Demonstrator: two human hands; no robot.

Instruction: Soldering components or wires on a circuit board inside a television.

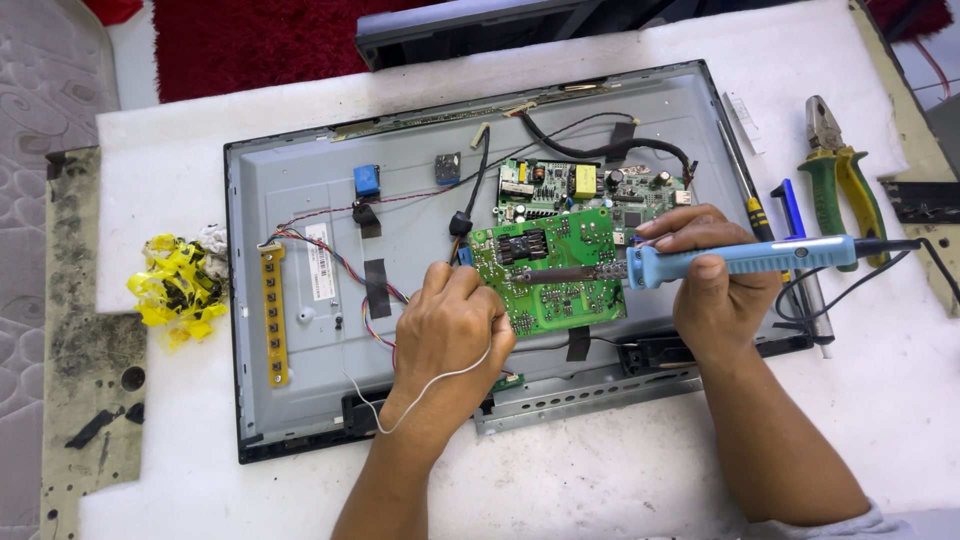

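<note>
My right hand point(712, 275) grips a blue-handled soldering iron point(745, 260), its metal tip lying across a loose green circuit board point(555, 265). My left hand point(450, 325) rests on the board's left edge, fingers curled around a thin white solder wire point(420, 392) that loops down past my wrist. The board lies on the grey metal back of an opened flat-screen television point(300, 180). A second green board point(590, 185), with a yellow part on it, is mounted just behind.
Green-handled pliers point(840, 175), a screwdriver point(748, 195) and a blue tool point(788, 205) lie right of the television on the white table point(620, 470). Crumpled yellow tape point(175, 285) sits at the left. A yellow button strip point(273, 315) and coloured wires run along the panel's left side.
</note>
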